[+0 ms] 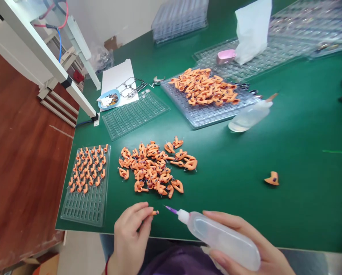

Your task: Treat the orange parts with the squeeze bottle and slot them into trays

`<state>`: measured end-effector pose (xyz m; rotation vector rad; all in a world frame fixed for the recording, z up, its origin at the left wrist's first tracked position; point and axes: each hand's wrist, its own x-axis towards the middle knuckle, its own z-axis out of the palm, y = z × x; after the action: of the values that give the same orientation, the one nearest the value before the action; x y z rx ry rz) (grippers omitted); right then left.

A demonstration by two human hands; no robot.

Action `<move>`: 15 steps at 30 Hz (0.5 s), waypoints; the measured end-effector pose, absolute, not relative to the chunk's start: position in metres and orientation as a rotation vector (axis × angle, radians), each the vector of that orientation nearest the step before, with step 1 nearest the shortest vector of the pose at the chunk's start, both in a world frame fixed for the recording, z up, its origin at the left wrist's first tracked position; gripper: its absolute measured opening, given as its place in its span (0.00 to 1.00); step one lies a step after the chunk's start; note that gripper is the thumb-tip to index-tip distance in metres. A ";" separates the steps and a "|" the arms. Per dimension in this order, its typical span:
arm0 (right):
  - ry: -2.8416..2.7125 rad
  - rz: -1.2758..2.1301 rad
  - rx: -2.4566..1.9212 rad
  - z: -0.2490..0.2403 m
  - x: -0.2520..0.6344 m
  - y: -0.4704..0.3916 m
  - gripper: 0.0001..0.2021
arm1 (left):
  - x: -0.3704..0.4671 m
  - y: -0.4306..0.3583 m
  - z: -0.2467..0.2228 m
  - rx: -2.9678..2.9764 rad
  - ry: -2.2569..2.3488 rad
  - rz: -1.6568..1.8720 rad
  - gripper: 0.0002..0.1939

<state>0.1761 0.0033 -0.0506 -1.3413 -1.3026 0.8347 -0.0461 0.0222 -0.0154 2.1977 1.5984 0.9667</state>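
While the right hand [261, 244] grips a bottle [225, 238], trays [86, 209] hold orange pieces [102, 173].

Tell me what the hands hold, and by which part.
The left hand pinches a small orange piece by one end; the right hand grips a squeeze bottle around its body.

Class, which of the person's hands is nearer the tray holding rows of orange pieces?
Left. The left hand, pinching an orange piece, is right of the tray; the right hand, holding the bottle, is much farther right.
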 end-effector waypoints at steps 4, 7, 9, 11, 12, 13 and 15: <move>-1.546 0.846 -1.135 -0.053 0.190 0.009 0.16 | -0.044 0.017 -0.029 2.508 1.610 0.943 0.09; -1.625 0.756 -1.187 -0.055 0.191 0.008 0.18 | -0.044 0.012 -0.033 2.643 1.638 0.852 0.11; -1.667 0.735 -1.221 -0.061 0.189 0.004 0.18 | -0.043 0.011 -0.032 2.706 1.642 0.819 0.12; -1.692 0.751 -1.235 -0.068 0.188 0.000 0.18 | -0.042 0.011 -0.030 2.749 1.636 0.811 0.13; -1.698 0.761 -1.241 -0.070 0.188 -0.002 0.18 | -0.042 0.011 -0.029 2.762 1.629 0.810 0.13; -1.701 0.767 -1.246 -0.072 0.188 -0.003 0.18 | -0.041 0.012 -0.028 2.771 1.623 0.810 0.13; -1.714 0.763 -1.245 -0.071 0.188 -0.003 0.18 | -0.040 0.012 -0.026 2.773 1.614 0.804 0.14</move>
<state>0.1884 -0.0029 -0.0710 -1.2454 -1.7136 0.7635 -0.0403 0.0122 -0.0260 2.7733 1.6140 0.8036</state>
